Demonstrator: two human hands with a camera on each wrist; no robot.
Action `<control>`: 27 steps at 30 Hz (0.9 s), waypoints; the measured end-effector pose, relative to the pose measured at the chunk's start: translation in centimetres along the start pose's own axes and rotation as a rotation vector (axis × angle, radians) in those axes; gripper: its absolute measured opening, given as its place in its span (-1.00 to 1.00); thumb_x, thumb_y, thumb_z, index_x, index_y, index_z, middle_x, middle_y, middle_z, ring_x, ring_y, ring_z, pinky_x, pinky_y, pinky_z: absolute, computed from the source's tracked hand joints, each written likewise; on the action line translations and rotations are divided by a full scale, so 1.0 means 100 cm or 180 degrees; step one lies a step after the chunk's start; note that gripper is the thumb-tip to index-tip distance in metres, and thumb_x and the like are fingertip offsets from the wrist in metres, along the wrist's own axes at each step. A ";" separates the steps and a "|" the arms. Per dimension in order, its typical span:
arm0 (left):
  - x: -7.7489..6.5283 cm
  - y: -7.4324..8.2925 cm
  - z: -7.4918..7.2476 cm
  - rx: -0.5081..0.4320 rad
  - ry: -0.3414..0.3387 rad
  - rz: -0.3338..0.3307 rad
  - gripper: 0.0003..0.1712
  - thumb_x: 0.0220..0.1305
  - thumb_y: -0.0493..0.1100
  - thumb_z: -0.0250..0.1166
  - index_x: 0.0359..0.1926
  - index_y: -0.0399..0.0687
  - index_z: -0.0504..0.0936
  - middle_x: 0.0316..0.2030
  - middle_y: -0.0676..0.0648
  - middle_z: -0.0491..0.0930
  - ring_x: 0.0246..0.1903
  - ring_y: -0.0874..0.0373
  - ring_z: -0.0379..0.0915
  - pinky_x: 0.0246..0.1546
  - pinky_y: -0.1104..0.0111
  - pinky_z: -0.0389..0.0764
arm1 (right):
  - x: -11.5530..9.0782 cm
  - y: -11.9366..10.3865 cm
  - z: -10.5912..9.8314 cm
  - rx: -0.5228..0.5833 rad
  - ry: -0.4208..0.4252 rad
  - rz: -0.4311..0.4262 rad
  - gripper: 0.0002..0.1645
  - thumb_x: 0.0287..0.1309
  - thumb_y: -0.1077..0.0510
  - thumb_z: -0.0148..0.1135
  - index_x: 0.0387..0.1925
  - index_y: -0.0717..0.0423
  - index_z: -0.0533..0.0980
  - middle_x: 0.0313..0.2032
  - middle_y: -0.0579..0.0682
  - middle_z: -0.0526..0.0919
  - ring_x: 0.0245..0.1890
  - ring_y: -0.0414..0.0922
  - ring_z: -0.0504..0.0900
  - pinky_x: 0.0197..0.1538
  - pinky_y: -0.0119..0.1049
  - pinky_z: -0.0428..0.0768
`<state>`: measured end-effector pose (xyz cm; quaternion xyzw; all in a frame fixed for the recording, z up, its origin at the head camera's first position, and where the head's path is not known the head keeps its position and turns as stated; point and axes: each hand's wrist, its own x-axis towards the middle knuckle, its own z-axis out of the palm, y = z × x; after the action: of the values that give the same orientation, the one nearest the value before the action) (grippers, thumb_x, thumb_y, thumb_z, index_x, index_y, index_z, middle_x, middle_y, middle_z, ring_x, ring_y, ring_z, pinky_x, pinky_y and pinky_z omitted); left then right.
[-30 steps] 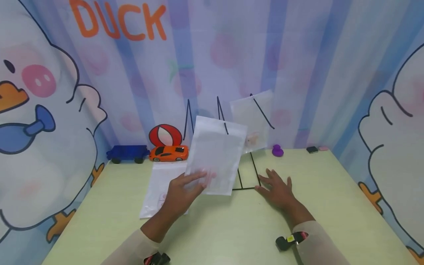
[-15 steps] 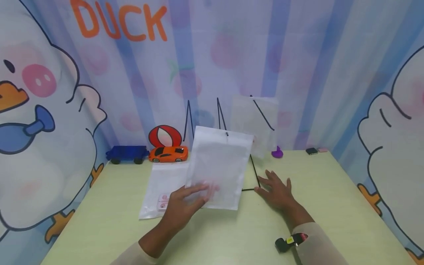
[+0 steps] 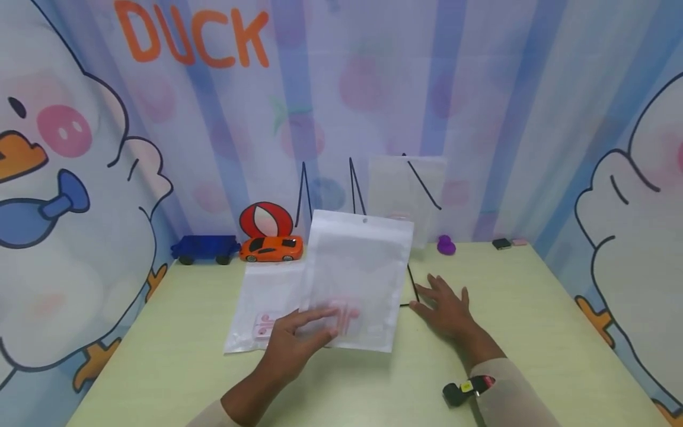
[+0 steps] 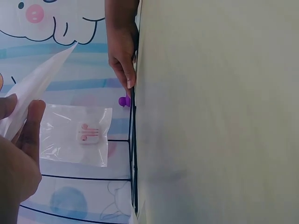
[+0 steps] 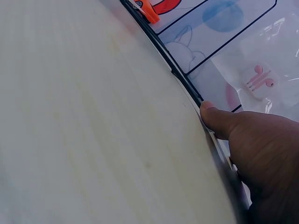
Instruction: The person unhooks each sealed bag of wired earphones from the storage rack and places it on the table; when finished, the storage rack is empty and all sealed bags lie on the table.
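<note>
My left hand [image 3: 290, 341] pinches a clear-and-white plastic bag [image 3: 357, 261] by its lower left part, thumb in front. Pink earphones [image 3: 344, 316] show through the bag's lower part. A small hole is at its top edge, in front of the middle prong of a black wire rack [image 3: 358, 184]. My right hand [image 3: 445, 308] holds the near right corner of the rack's base; in the right wrist view its thumb [image 5: 212, 114] lies on the black wire. Another bag [image 5: 273, 56], also with pink earphones, hangs from the right prong.
A similar bag [image 3: 269, 296] lies on the table at left, partly behind my left hand. Along the back edge are a blue toy truck [image 3: 205, 248], an orange toy car [image 3: 272, 248], a purple duck [image 3: 446, 245] and a small black block [image 3: 501, 244]. A printed curtain [image 3: 480, 118] stands behind.
My left hand has drawn the bag toward me and down, off the middle prong's tip. The bag on the right prong has swung to hang straighter. My right hand stays put.
</note>
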<state>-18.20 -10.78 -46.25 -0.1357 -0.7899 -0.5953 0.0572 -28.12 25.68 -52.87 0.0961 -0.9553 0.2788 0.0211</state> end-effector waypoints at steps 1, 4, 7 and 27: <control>-0.002 -0.001 -0.001 -0.0001 -0.0014 -0.0009 -0.56 0.24 -0.20 0.61 0.14 0.16 0.87 0.22 0.09 0.80 0.29 0.28 0.64 0.41 0.20 0.51 | 0.000 0.000 0.000 0.0008 0.0003 -0.0003 -0.27 0.59 -0.25 0.14 0.57 0.02 0.44 0.71 0.27 0.14 0.75 0.34 -0.04 0.58 0.65 -0.44; -0.007 -0.006 -0.007 0.0024 -0.0054 -0.0116 -0.56 0.21 -0.21 0.63 0.13 0.17 0.88 0.20 0.09 0.81 0.27 0.30 0.64 0.37 0.31 0.51 | 0.000 -0.001 0.000 -0.0017 -0.0016 0.0002 -0.26 0.59 -0.26 0.14 0.57 0.00 0.44 0.71 0.26 0.14 0.75 0.33 -0.04 0.58 0.65 -0.44; -0.010 -0.011 -0.014 -0.0005 -0.0095 -0.0317 -0.55 0.19 -0.19 0.64 0.11 0.22 0.88 0.21 0.11 0.81 0.32 0.21 0.62 0.40 0.27 0.52 | 0.000 -0.001 0.000 -0.0017 -0.0018 -0.0001 -0.26 0.59 -0.27 0.14 0.57 0.00 0.45 0.71 0.26 0.14 0.76 0.33 -0.04 0.57 0.65 -0.45; 0.000 -0.046 -0.077 -0.0621 0.0069 -0.1442 -0.47 0.35 -0.29 0.52 0.33 -0.03 0.74 0.59 -0.08 0.35 0.11 0.08 0.59 -0.12 0.32 0.84 | 0.001 -0.001 0.000 0.0052 -0.0019 0.0040 -0.25 0.57 -0.28 0.17 0.56 0.03 0.46 0.71 0.28 0.14 0.75 0.35 -0.03 0.59 0.63 -0.45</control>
<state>-20.06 -19.31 -48.37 0.0463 -0.7383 -0.6677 -0.0826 -28.19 25.56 -52.76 0.0911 -0.9537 0.2863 0.0157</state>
